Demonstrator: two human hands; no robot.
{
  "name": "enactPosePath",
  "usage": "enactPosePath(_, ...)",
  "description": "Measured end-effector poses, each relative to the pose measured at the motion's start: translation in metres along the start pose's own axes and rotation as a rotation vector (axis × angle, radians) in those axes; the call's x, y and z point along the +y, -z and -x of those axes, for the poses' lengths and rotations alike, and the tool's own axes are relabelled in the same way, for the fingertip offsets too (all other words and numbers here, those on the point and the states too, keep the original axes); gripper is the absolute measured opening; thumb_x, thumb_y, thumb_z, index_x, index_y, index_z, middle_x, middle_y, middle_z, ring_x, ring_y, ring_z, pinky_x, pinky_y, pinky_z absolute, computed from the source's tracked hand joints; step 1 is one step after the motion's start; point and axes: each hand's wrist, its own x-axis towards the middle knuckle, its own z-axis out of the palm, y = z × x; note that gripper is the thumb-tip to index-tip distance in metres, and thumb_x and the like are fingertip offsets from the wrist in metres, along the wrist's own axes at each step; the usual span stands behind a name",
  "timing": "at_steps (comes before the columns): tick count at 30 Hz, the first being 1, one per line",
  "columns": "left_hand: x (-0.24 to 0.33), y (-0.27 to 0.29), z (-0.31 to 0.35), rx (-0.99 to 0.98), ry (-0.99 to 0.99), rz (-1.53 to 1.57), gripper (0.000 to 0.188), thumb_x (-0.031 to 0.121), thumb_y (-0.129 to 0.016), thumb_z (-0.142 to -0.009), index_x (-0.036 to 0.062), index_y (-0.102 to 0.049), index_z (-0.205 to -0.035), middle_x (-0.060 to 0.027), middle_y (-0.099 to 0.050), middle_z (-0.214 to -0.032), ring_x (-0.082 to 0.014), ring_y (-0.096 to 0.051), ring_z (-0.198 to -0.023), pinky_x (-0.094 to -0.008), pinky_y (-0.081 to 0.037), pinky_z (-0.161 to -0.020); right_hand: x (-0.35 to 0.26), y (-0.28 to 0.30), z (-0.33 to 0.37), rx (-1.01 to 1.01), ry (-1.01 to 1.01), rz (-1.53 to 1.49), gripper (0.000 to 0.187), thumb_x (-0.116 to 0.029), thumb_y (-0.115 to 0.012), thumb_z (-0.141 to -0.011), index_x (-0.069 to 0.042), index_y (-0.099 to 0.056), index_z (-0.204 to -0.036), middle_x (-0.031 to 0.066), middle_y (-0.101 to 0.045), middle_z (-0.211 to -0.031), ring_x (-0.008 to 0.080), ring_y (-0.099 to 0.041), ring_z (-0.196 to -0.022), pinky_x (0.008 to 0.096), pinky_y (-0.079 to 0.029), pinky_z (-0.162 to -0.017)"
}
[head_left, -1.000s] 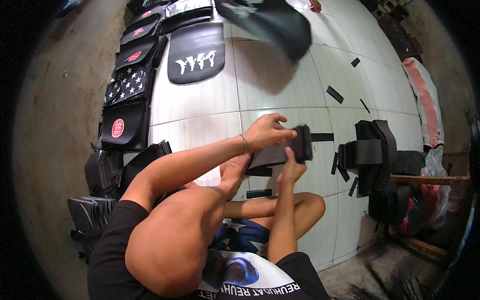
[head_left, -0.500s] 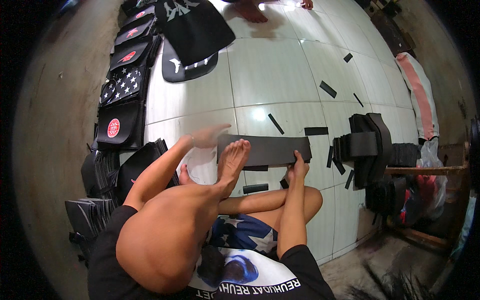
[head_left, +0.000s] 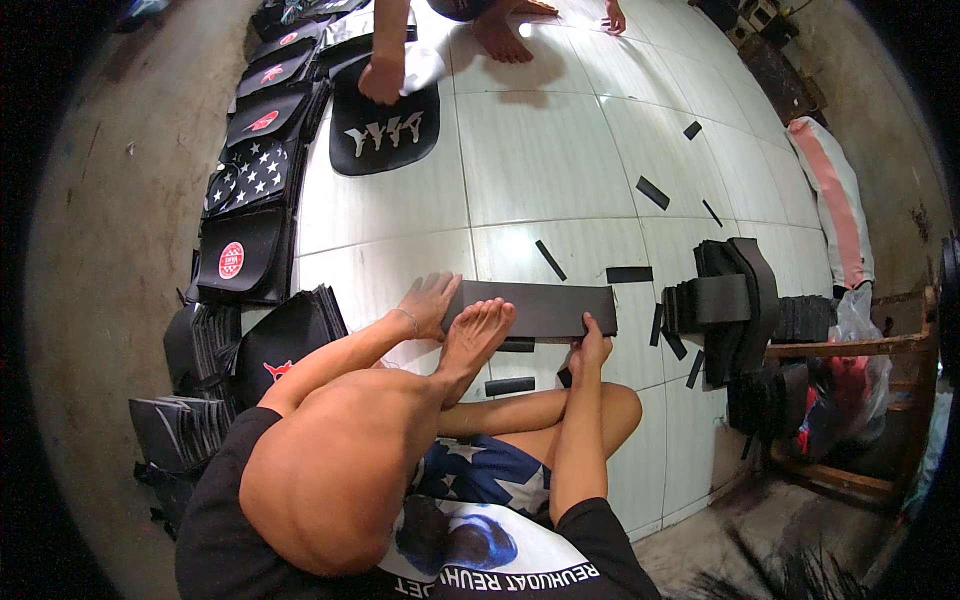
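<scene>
- Left of the black strip, at the wall side: stacked black bag panels with red and white patches, plus fanned piles of black pieces.
- Left hand: fingers spread flat, palm pressed on the left end of the black strip; no pinch, only downward pressure.
- Bare foot just right of that hand, toes resting on the strip's near edge, serving as a further hold-down.
- Black strip itself: long, flat on the white tiled floor, between both hands; looks thin, light and bendable like foam or fabric sheet, likely to curl or slide on glossy tile unless pinned. Best taken at the two ends or along the near edge.
- Right hand: fingertips closed on the strip's near right corner, lightly pinching or pressing; exact contact hard to tell.
- Right of the strip: small black offcuts, then a pile of black straps and panels.
- Beyond the strip, far side: another person's hand on a rounded black panel.
</scene>
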Motion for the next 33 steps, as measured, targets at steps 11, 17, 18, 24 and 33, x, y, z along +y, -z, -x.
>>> enactPosePath(11,-0.011,-0.014,-0.001,0.084,-0.094,0.087,0.099,0.023,-0.081,-0.06,-0.0016,-0.029,-0.14,-0.0201,-0.041,-0.135,-0.0363,-0.041,-0.124,-0.043,-0.039,-0.101,-0.009,0.001,-0.007,0.018,-0.042,-0.034,0.027,-0.006,-0.074,-0.075,-0.002,-0.061,-0.099,0.0073,-0.064,-0.093,0.0203,-0.063,-0.075,0.0314,-0.044,-0.052)
enactPosePath(17,-0.034,-0.008,0.026,0.108,0.113,0.487,0.094,0.033,-0.072,-0.077,-0.0084,-0.02,-0.143,-0.0255,-0.035,-0.143,-0.0347,-0.037,-0.131,-0.0401,-0.033,-0.108,-0.01,0.011,-0.014,-0.003,-0.03,0.057,0.025,-0.007,-0.074,-0.075,-0.004,-0.062,-0.096,0.0062,-0.065,-0.087,0.0185,-0.062,-0.074,0.0317,-0.043,-0.053)
enactPosePath(18,-0.035,-0.008,0.034,0.126,0.253,0.672,0.093,0.036,-0.07,-0.08,-0.0099,-0.02,-0.143,-0.0258,-0.035,-0.144,-0.0338,-0.038,-0.131,-0.0393,-0.032,-0.108,-0.012,0.01,-0.009,-0.014,-0.039,0.073,0.024,-0.008,-0.074,-0.075,-0.004,-0.063,-0.096,0.0059,-0.065,-0.087,0.0181,-0.062,-0.073,0.0315,-0.042,-0.053)
enactPosePath(24,0.026,0.004,0.019,-0.168,0.504,1.65,0.066,0.045,-0.054,-0.092,-0.008,-0.049,-0.13,-0.0202,-0.054,-0.13,-0.023,-0.048,-0.123,-0.0314,-0.035,-0.104,-0.017,-0.002,-0.001,0.075,-0.023,0.04,0.024,-0.011,-0.074,-0.076,-0.005,-0.062,-0.096,0.0037,-0.064,-0.088,0.0172,-0.061,-0.073,0.03,-0.04,-0.052)
enactPosePath(33,0.042,0.037,0.016,-0.259,0.546,1.452,0.07,0.053,-0.048,-0.093,-0.0034,-0.046,-0.135,-0.0174,-0.046,-0.14,-0.0271,-0.041,-0.131,-0.0365,-0.027,-0.11,-0.002,0.01,-0.016,-0.022,0.051,-0.05,0.029,-0.004,-0.071,-0.078,-0.002,-0.06,-0.104,0.0058,-0.064,-0.097,0.0196,-0.062,-0.081,0.0324,-0.049,-0.062)
